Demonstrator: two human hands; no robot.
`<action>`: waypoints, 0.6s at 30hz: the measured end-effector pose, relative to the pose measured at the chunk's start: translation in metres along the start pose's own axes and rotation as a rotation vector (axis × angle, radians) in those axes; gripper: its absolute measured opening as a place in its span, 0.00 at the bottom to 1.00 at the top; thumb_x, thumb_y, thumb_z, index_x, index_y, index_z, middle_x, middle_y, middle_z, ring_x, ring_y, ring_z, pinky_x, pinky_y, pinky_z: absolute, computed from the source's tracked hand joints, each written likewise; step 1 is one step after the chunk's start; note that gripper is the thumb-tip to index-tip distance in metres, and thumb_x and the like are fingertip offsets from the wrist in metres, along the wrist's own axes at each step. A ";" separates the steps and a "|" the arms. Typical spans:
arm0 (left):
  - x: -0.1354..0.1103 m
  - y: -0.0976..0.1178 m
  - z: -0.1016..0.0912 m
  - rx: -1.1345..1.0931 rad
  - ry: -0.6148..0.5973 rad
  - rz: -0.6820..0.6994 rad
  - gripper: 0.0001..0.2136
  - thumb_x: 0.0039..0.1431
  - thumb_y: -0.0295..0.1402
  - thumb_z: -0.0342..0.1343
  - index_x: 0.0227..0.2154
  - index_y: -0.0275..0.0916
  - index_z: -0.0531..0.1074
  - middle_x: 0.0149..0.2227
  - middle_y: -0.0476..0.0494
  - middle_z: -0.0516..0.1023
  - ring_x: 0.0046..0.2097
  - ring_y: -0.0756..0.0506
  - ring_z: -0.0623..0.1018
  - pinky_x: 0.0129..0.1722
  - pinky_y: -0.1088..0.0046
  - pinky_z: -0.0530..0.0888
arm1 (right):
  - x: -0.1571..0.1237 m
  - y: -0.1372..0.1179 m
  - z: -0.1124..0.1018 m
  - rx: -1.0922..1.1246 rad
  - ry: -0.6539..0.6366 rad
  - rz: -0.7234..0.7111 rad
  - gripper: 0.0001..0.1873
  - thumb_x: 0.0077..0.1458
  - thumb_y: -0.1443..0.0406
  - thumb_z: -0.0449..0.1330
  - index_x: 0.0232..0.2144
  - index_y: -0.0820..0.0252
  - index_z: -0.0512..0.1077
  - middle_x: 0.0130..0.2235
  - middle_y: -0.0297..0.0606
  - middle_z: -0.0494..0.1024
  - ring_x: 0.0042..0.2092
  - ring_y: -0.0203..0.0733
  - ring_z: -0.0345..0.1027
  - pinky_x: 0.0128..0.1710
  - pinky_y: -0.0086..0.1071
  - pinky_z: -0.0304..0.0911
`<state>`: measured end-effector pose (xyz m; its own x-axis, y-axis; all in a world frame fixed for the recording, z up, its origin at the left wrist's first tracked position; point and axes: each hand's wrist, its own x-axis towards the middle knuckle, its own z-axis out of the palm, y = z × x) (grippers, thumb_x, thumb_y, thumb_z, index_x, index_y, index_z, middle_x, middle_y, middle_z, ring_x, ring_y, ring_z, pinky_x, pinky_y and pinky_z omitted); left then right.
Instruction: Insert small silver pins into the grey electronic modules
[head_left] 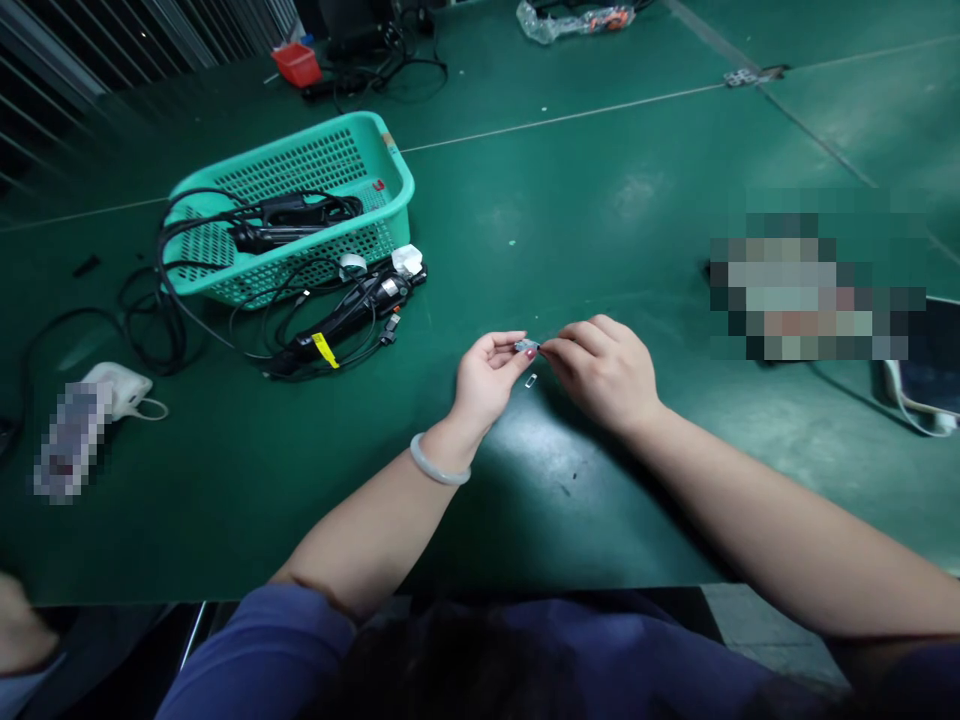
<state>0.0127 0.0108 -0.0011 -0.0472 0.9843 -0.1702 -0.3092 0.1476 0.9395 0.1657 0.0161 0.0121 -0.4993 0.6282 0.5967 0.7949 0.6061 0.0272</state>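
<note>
My left hand (486, 380), with a pale bangle (439, 470) on its wrist, pinches a small flat silver-grey piece (526, 345) between thumb and fingers. At the right end of that piece, the fingertips of my right hand (604, 370) are pressed together. A dark spot shows between them, but what the right fingers hold is too small to name. Just below the hands, a tiny pale rectangular frame (531, 381) lies on the green table (570, 540).
A turquoise basket (296, 215) holds a black corded tool. Beside it lies another black tool (330, 330) with cables and a yellow tag. A white charger (120, 388) is at left, a phone (930, 355) at right. Another person's hand (22, 625) shows at lower left.
</note>
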 end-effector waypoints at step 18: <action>0.002 0.004 -0.004 -0.235 0.031 -0.074 0.11 0.48 0.22 0.60 0.37 0.34 0.72 0.35 0.45 0.78 0.40 0.50 0.79 0.50 0.66 0.70 | -0.009 -0.014 0.004 0.467 -0.283 0.344 0.12 0.53 0.56 0.61 0.33 0.59 0.75 0.31 0.38 0.77 0.35 0.42 0.70 0.36 0.35 0.66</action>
<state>0.0075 0.0133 0.0012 -0.0444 0.9677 -0.2481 -0.5248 0.1887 0.8300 0.1575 0.0042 0.0035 -0.3654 0.8900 0.2727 0.7237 0.4559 -0.5181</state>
